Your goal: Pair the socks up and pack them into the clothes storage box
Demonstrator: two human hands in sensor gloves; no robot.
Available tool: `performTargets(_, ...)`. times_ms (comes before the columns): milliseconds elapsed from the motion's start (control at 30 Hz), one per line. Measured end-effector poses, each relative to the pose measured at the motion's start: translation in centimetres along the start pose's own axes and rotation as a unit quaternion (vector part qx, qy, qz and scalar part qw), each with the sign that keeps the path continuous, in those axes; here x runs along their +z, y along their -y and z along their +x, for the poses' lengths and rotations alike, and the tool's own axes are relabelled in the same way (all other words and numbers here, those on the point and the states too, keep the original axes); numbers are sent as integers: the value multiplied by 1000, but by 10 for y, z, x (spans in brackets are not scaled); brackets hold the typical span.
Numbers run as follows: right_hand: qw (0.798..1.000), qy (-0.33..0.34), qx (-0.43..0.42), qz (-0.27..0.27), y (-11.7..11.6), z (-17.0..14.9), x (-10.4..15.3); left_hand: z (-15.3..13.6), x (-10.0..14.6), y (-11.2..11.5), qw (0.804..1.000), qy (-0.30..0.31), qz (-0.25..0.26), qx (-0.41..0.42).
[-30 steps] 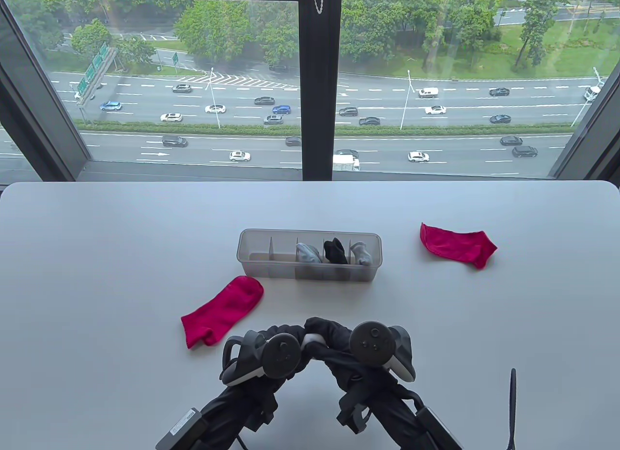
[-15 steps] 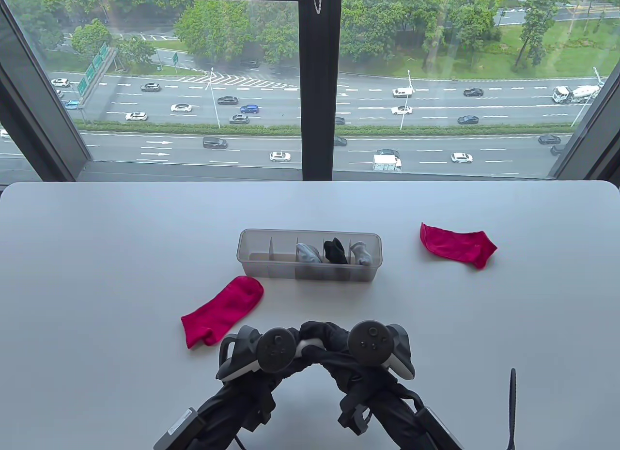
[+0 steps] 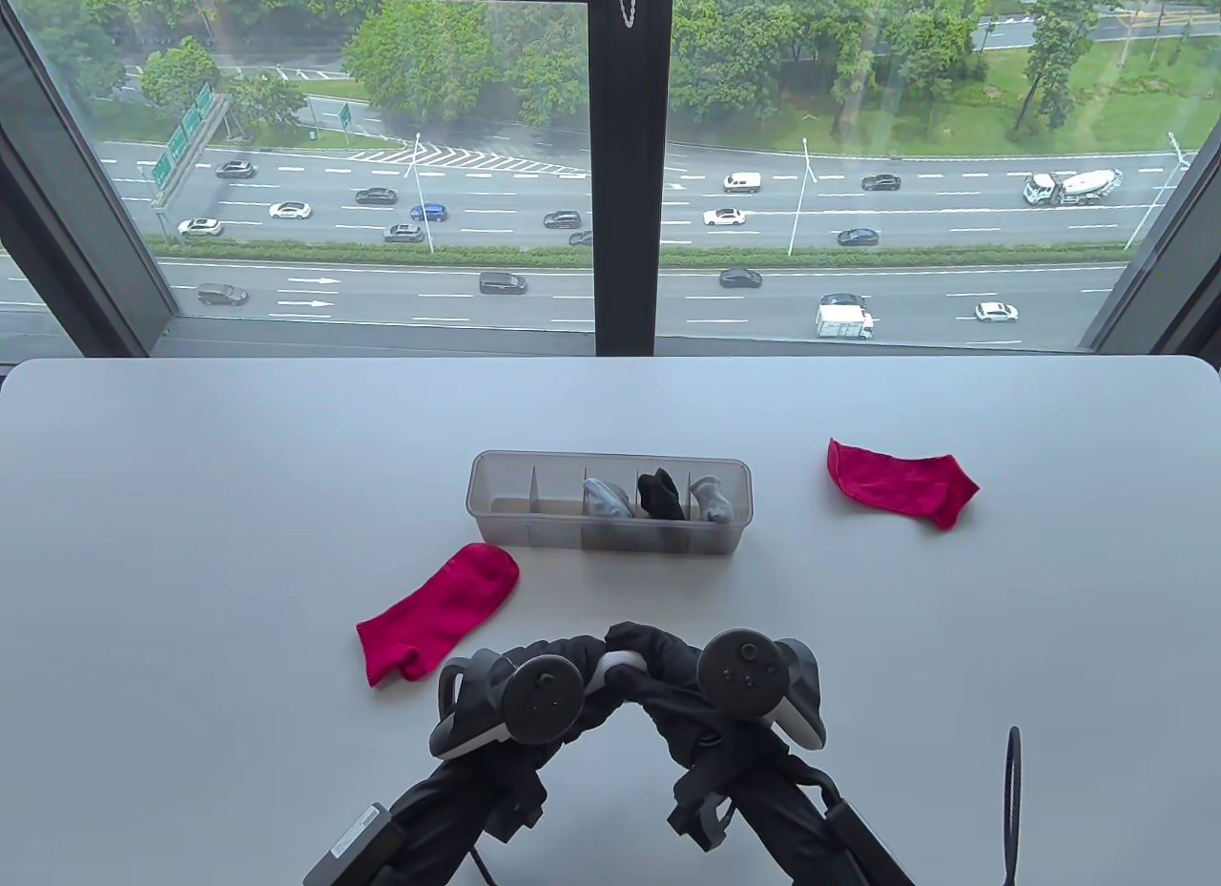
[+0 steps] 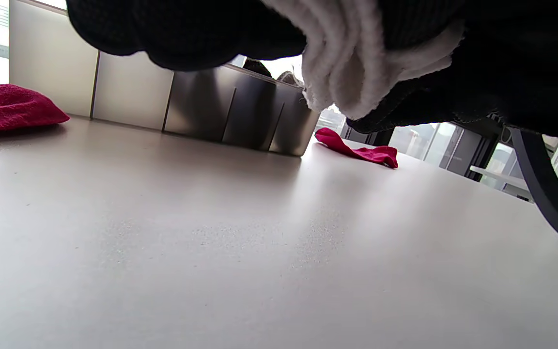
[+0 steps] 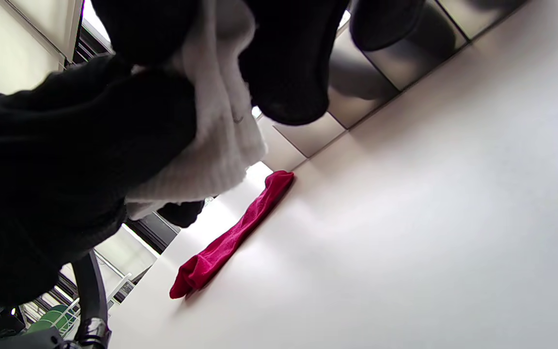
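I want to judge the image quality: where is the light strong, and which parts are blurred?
Table view: sharp, even daylight from the window. Left wrist view: bright window behind the storage box; the white socks are close and soft. Right wrist view: tilted; the table shows pale glare.

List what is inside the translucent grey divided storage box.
The translucent grey divided storage box holds a light grey sock bundle, a black sock bundle and another grey sock bundle in its right compartments. The left compartments look empty; frosted walls hide the floors.
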State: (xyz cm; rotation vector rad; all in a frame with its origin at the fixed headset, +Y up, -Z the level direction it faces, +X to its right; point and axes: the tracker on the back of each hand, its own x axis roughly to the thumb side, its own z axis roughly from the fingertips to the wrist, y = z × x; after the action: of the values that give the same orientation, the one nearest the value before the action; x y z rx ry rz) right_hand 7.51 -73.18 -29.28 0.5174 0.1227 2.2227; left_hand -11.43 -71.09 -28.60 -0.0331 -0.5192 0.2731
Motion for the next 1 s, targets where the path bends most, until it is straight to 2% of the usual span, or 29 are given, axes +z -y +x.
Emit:
performTargets(67,999,-15,-32,0,-1,-2,0,2,0,1,1000,-6,-20,-13)
performTargets(167,999,-23,-27,4,-4,-4,-1,2,0,3,999,-10,-37,-25)
performTargets(367,997,-40,-69,-5,-4,-8,-1,3,0,4,999,-3,-36,-29)
performTargets(400,997,-40,-73,-1,-4,-9,0,3,-1,3,1000,3,-16,-24)
performTargets(467,996,-27,-80,14,-4,-8,-1,2,0,3,1000,1,-16,-23)
performTargets(500,996,-12,-82,41,-5,-7,-2,0,0,2,1000,6,-9,-15)
performTargets(567,996,0,-70,55,-5,-4,-4,-2,-1,2,1000,2,-27,-9)
performTargets(667,1000,2,-14,17,-1,-2,-3,-3,-2,1,999,7,-35,1)
performTargets(733,1000,-1,-1,-2,2,-1,-2,-2,-1,0,1000,7,-8,1)
performTargets(867,997,-43,-22,-60,10,-11,-1,2,2,-3,1000,20,2,-10)
performTargets(900,996,-49,-40,-63,12,-13,-1,3,2,-4,1000,25,-3,-10)
performTargets(933,995,-50,-67,-54,13,-14,0,4,2,-6,999,27,20,-11)
performTargets(1000,994,-39,-92,-47,13,-15,0,3,1,-8,999,31,28,1)
